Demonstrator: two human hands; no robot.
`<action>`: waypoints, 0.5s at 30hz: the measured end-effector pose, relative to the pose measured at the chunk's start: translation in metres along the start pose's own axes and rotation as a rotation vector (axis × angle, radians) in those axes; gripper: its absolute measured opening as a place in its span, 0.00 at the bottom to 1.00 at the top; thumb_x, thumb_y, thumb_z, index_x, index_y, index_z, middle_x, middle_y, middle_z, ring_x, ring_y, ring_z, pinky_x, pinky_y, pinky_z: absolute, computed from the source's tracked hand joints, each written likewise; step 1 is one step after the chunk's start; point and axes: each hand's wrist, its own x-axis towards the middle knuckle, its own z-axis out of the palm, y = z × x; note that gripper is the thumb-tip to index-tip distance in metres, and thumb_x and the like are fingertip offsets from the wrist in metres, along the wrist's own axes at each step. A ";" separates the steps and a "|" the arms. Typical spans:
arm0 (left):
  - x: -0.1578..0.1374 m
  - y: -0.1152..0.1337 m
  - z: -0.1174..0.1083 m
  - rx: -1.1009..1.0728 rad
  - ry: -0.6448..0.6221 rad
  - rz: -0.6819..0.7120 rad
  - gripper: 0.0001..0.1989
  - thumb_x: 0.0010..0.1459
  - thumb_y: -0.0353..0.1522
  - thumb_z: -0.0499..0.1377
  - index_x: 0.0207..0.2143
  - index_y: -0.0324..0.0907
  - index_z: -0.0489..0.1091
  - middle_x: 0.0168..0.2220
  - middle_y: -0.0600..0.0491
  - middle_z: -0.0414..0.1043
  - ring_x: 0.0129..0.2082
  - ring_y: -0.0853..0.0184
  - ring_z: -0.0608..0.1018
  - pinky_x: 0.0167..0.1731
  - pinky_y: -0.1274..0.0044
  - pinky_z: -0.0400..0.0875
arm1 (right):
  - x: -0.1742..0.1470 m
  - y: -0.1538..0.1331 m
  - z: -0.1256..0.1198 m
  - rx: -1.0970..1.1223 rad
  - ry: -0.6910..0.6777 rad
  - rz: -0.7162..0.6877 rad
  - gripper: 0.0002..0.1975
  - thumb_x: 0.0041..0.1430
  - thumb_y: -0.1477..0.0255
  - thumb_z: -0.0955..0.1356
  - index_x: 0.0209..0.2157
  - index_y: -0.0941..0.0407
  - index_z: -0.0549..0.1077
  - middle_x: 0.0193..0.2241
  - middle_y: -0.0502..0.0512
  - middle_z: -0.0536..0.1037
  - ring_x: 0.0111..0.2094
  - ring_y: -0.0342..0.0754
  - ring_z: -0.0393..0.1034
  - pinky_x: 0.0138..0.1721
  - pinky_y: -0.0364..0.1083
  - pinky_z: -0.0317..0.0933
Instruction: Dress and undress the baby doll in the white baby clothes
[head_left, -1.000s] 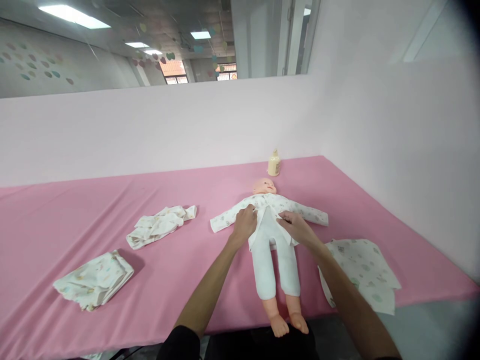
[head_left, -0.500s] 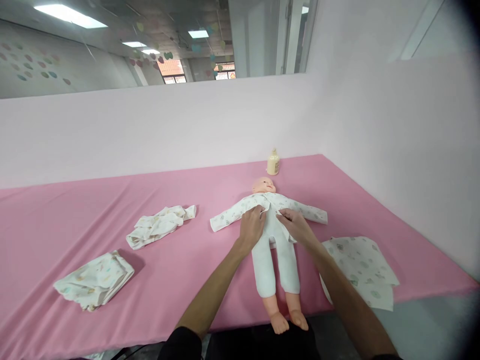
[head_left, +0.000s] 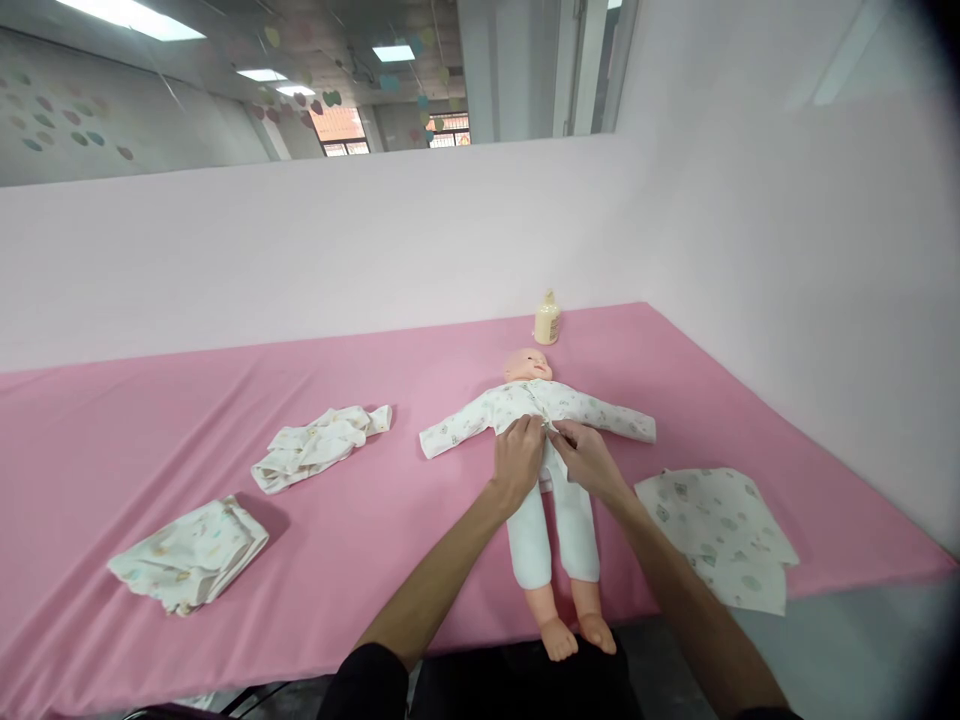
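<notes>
A baby doll (head_left: 528,366) lies on its back with its head toward the wall and its bare feet over the table's front edge. It wears a white printed baby shirt (head_left: 466,420) with long sleeves spread out to both sides. The doll's white cloth legs show below the shirt. On the shirt's front, at the belly, my left hand (head_left: 519,456) pinches the left front edge. Close against it, my right hand (head_left: 588,456) pinches the other edge. The two edges meet at the chest, and my fingertips hide the exact spot they grip.
A cream pump bottle (head_left: 547,320) stands behind the doll's head. Printed baby trousers (head_left: 724,530) lie flat at the right edge. Leftward are a crumpled white garment (head_left: 322,447) and a folded printed cloth (head_left: 191,553). A pink sheet (head_left: 375,560) covers the table; walls rise behind and right.
My hands have come closer together, bringing the shirt's two front edges together over the doll's chest and belly. The camera view has shifted slightly.
</notes>
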 end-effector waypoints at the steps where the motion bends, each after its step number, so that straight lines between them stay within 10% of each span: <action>1: 0.000 0.000 0.000 0.016 0.001 0.009 0.09 0.69 0.26 0.49 0.43 0.41 0.69 0.41 0.48 0.75 0.42 0.62 0.77 0.36 0.73 0.66 | -0.001 -0.001 0.000 0.003 -0.002 0.005 0.15 0.64 0.59 0.62 0.27 0.53 0.62 0.20 0.45 0.61 0.16 0.42 0.56 0.19 0.45 0.54; 15: -0.003 0.002 0.003 0.100 0.012 0.080 0.10 0.68 0.24 0.49 0.42 0.41 0.68 0.39 0.48 0.74 0.40 0.61 0.76 0.34 0.72 0.65 | 0.000 0.004 0.001 -0.019 0.056 0.014 0.17 0.63 0.56 0.63 0.38 0.55 0.73 0.23 0.49 0.69 0.22 0.46 0.63 0.25 0.45 0.60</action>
